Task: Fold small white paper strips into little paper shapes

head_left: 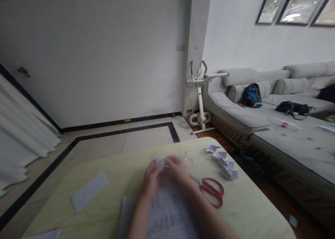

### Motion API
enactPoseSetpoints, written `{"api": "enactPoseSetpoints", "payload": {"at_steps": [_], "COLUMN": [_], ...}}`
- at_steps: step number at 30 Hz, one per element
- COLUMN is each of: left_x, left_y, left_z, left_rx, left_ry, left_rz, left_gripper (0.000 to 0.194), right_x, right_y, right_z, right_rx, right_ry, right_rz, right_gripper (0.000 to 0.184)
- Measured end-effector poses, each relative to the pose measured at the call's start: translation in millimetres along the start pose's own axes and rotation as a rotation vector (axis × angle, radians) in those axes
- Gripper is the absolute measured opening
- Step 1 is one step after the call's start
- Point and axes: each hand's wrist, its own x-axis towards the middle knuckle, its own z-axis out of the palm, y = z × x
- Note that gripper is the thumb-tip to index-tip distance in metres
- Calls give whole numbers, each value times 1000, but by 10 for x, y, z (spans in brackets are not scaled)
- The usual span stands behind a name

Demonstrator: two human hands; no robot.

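Note:
Above the table my left hand (pixel 152 174) and my right hand (pixel 177 167) meet, with a small piece of white paper (pixel 160 162) pinched between them. The fingers are blurred and partly hide the paper, so its folds cannot be made out. Under my forearms lies a sheet of lined paper (pixel 170 211) with writing on it. To the right of my right wrist rest scissors with red handles (pixel 212 192), their blades partly hidden behind the wrist. Several folded white paper pieces (pixel 225 165) sit in a row by the table's right edge.
On the left of the pale wooden table (pixel 115 183) lies a white paper strip (pixel 90 191), with another paper (pixel 48 234) at the near left corner. Beyond the table's right side stand a grey sofa (pixel 235 117) and a white exercise machine (pixel 200 103).

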Motion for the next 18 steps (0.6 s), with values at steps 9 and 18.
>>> {"api": "enactPoseSetpoints", "payload": {"at_steps": [9, 18], "left_x": [15, 1], "left_y": [-41, 6], "left_z": [-33, -30], "left_rx": [59, 88], "left_ry": [39, 56], "left_rz": [-17, -49], "left_gripper": [35, 40], "right_x": [-7, 4], "right_y": [-27, 13], "right_z": [12, 20], "right_rx": [-47, -23], "right_ry": [3, 23], "right_rz": [-3, 42], "right_gripper": [17, 18]}}
